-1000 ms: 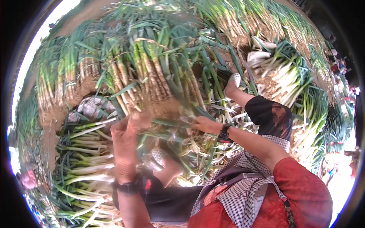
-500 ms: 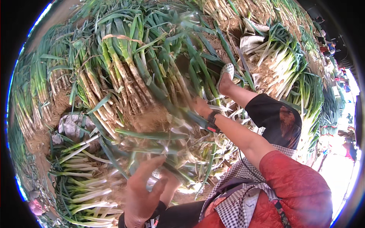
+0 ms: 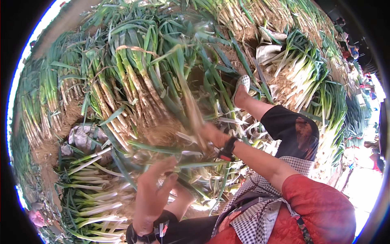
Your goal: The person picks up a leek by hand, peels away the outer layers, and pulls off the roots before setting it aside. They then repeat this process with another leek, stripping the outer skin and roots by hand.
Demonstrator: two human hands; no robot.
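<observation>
My right hand [image 3: 214,135] is closed round the lower, root end of a long green onion [image 3: 191,95], which is blurred by motion. Its green top slants up and away over the pile. My left hand [image 3: 153,193] hovers at the lower middle, thumb and fingers apart, with nothing seen in it. Unpeeled green onions [image 3: 134,87] with brown-stained stalks and shaggy roots lie in bunches just beyond the hands. To the left of my left hand, clean white-stemmed green onions [image 3: 97,203] are laid in a row.
Loose peelings and torn leaves [image 3: 211,175] litter the ground between my legs. My foot in a pale patterned shoe [image 3: 242,85] rests at upper right, beside another white-stemmed heap [image 3: 300,77]. A crumpled pale sack [image 3: 87,136] lies at left. More bunches [image 3: 254,14] stand at the back.
My right hand has moved slightly down and nearer, drawing a green onion out from the bunch. My left hand has hardly moved and stays spread.
</observation>
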